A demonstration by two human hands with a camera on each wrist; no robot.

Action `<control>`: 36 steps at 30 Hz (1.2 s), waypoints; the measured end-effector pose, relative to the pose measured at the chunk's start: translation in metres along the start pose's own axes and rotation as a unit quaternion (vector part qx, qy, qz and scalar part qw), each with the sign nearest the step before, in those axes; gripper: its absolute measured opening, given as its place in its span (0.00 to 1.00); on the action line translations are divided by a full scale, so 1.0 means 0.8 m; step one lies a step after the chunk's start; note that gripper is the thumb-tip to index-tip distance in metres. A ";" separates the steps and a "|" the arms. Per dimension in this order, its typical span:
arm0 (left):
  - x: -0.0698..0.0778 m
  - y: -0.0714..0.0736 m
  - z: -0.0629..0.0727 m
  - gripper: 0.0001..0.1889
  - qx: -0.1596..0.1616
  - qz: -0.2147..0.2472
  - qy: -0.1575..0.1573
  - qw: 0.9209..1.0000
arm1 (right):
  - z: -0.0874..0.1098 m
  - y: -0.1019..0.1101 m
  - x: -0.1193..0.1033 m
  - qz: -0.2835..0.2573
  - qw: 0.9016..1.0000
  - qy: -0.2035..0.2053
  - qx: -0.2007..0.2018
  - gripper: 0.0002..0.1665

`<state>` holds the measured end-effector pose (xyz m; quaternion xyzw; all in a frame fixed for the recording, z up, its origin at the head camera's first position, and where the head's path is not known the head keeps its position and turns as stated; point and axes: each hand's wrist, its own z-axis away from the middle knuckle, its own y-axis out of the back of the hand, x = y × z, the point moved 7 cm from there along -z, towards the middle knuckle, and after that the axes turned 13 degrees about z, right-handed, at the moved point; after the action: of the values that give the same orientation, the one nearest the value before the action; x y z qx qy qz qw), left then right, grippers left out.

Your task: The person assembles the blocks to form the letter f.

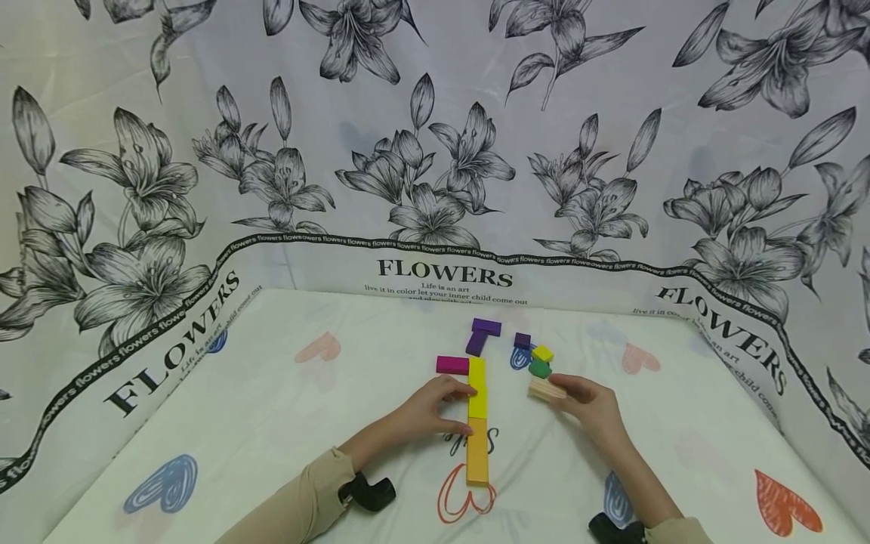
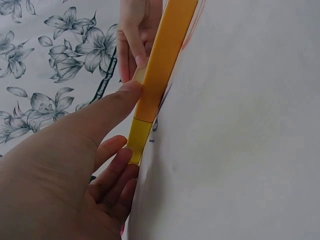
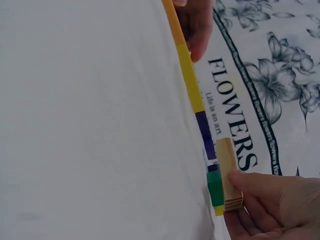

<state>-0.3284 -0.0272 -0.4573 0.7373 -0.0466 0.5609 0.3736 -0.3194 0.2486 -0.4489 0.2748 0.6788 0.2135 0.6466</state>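
A long orange block (image 1: pixel 478 457) and a yellow block (image 1: pixel 479 370) lie end to end in one line on the table. My left hand (image 1: pixel 435 408) rests along their left side, thumb at the orange one and fingertips at the yellow one. Right of that line, my right hand (image 1: pixel 593 406) pinches a plain wooden block (image 3: pixel 227 162) with grooved lines at its end. Just beyond it sits a green block (image 1: pixel 540 369), with a small yellow block (image 1: pixel 542 353) behind. A magenta block (image 1: pixel 451 365) extends left from the yellow block's far end.
Two purple blocks (image 1: pixel 486 327) meet at an angle beyond the line. A small dark purple block (image 1: pixel 522 340) lies right of them. The table has a white cloth (image 1: pixel 245 423) with printed hearts. A flower-printed curtain (image 1: pixel 435 174) encloses the back and sides.
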 end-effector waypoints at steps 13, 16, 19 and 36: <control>0.001 -0.001 0.002 0.31 -0.003 0.008 0.001 1.000 | -0.023 -0.028 -0.037 -0.048 0.999 0.015 -0.015 0.24; 0.001 -0.001 0.001 0.31 -0.003 0.008 0.003 1.000 | -0.027 -0.033 -0.043 -0.051 0.998 0.024 -0.012 0.24; 0.001 -0.001 0.000 0.31 -0.003 0.011 0.004 1.000 | -0.032 -0.039 -0.047 -0.063 0.998 0.026 -0.012 0.24; 0.000 0.000 -0.001 0.30 -0.002 0.017 0.004 1.000 | -0.050 -0.059 -0.059 -0.068 0.997 0.016 -0.012 0.23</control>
<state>-0.3292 -0.0265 -0.4576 0.7333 -0.0589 0.5700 0.3659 -0.3633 0.1848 -0.4403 0.2167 0.7039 0.1811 0.6518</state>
